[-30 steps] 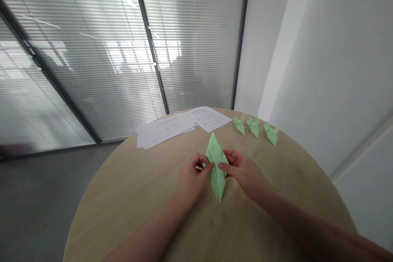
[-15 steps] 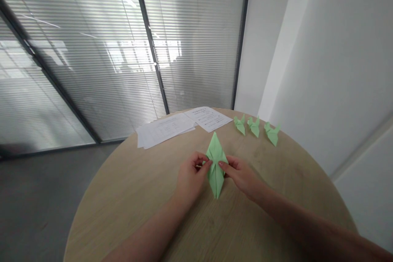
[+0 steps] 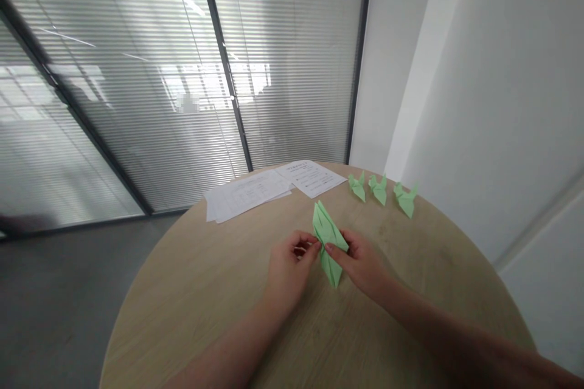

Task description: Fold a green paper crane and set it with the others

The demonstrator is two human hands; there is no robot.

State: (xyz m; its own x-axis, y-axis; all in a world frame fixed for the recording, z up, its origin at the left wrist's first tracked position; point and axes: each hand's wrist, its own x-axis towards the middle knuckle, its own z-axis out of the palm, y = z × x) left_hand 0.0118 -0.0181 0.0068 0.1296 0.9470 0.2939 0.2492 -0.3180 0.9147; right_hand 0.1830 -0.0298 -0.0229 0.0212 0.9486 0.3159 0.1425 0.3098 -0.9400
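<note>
Over the round table (image 3: 205,292), the left hand (image 3: 289,264) pinched the folded green paper (image 3: 329,232) at its left edge while the right hand (image 3: 362,261) gripped its right side, with printed sheets (image 3: 255,193) beyond and three green paper figures (image 3: 378,192) at far right.

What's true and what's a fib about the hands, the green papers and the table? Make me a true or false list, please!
1. The right hand holds a folded green paper. True.
2. Five small green paper figures stand on the table. False: there are three small green paper figures.
3. The table has a curved edge. True.
4. White printed sheets lie to the right of the small green paper figures. False: they lie to the left.
5. The left hand is nearer the small green paper figures than the right hand. False: the right hand is nearer.
</note>
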